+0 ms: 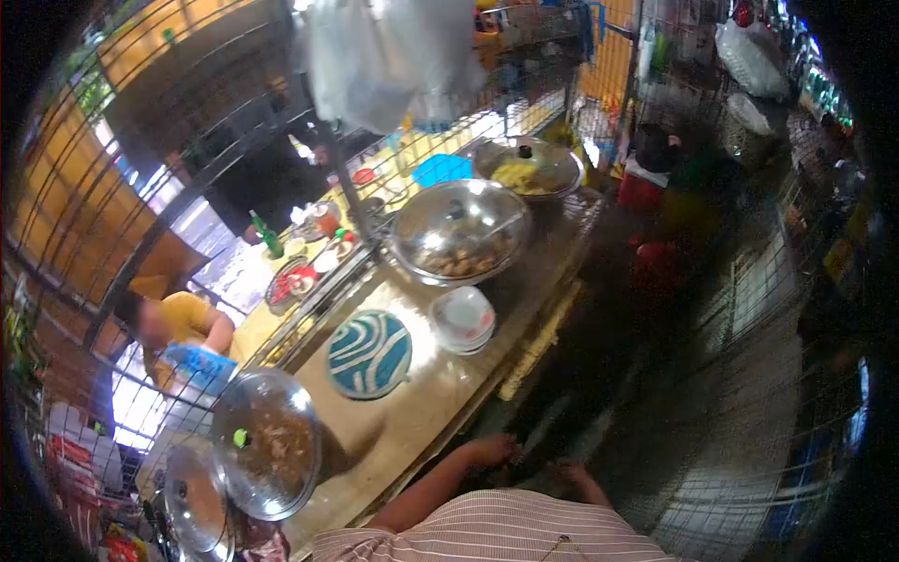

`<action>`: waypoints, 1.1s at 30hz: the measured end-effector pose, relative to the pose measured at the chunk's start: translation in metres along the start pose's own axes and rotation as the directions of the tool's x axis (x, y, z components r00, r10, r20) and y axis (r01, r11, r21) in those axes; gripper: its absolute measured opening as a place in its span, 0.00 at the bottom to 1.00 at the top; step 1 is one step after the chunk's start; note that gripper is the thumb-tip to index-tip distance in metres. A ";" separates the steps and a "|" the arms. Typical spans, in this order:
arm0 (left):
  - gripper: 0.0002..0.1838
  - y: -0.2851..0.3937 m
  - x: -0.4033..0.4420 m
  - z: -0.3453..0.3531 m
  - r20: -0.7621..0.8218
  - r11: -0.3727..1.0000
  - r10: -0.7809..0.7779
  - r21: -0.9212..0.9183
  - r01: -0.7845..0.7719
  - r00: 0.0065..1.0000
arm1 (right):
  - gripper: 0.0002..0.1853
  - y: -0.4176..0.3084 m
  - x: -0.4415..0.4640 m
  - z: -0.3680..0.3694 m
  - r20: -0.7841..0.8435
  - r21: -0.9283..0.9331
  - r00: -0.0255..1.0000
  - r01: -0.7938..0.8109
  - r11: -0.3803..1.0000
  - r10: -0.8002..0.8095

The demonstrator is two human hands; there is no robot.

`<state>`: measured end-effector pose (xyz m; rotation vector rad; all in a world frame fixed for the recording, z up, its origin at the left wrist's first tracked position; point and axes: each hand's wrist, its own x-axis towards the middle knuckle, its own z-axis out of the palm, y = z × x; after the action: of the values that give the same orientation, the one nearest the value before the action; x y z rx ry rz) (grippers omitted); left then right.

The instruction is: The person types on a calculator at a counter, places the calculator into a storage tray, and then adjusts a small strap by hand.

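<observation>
the two hands are low, in front of the striped top (496, 525). the left hand (493, 451) is near the long edge of the counter (361, 436). the right hand (567, 468) is farther out from that edge, and the hands are apart. both are dim and blurry, so i cannot tell if the fingers are open or curled. i can see no thing in either hand.

the things nearest to the hands are on the counter. a round blue and white mat (369, 353) lies flat, and a small stack of white bowls (463, 318) sits near it. just past the bowls is a big dish with a shiny clear lid (459, 229). on the other side of the mat is a covered pan of brown food (272, 459).

i think the hands are best held loose and close to the body like this, since the left arm is close to the counter and could bump it. for the bowls, a hand low on each side looks safest, because a stack can tip or slide. for a lid, the knob looks like the best place to hold, as smooth round lids may slip. slow moves look wise, with the bowls so close to the big dish.
</observation>
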<state>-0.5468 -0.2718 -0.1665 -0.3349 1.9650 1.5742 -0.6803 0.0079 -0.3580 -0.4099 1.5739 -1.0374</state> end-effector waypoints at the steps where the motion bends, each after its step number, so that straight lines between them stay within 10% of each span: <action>1: 0.21 0.006 0.018 -0.003 0.019 1.000 0.010 0.004 -0.010 1.000 | 0.24 -0.004 0.007 -0.005 0.103 0.102 0.994 0.036 0.994 -0.046; 4: 0.21 0.043 0.061 -0.019 -0.188 0.986 0.165 -0.004 -0.169 0.968 | 0.26 -0.097 0.004 -0.006 0.125 -0.096 0.988 -0.084 0.992 0.096; 6: 0.19 0.117 0.058 -0.041 -0.201 0.887 0.025 -0.448 -0.115 0.979 | 0.24 -0.158 0.001 -0.016 0.356 -0.172 0.934 0.028 0.985 0.036; 10: 0.18 0.176 0.109 -0.081 -0.091 0.952 0.125 -0.268 -0.145 0.988 | 0.24 -0.191 0.043 -0.059 0.307 -0.209 0.933 -0.124 0.970 0.185; 12: 0.16 0.208 0.147 -0.102 -0.063 0.746 0.120 -0.653 -0.132 0.991 | 0.24 -0.276 0.036 -0.084 0.404 -0.356 0.914 0.182 0.917 -0.024; 17: 0.17 0.291 0.161 -0.157 -0.063 0.713 0.184 -0.678 -0.177 0.981 | 0.18 -0.349 0.054 -0.129 0.410 -0.039 0.864 0.335 0.941 -0.291; 27: 0.10 0.331 0.183 -0.225 -0.038 0.468 0.273 -0.868 -0.167 0.961 | 0.15 -0.412 0.155 -0.193 0.657 -0.173 0.734 0.366 0.914 -0.170; 30: 0.09 0.341 0.197 -0.240 -0.219 0.679 0.131 -0.691 -0.249 0.967 | 0.15 -0.426 0.186 -0.208 0.770 -0.203 0.628 0.408 0.890 -0.112; 33: 0.12 0.355 0.202 -0.247 -0.436 0.479 -0.012 -0.792 -0.378 0.900 | 0.14 -0.443 0.215 -0.213 0.881 -0.208 0.470 0.476 0.854 -0.047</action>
<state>-0.9691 -0.3784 0.0297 -0.9198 1.2615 2.7808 -1.0579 -0.3097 -0.1465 -1.3218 0.7722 -0.5001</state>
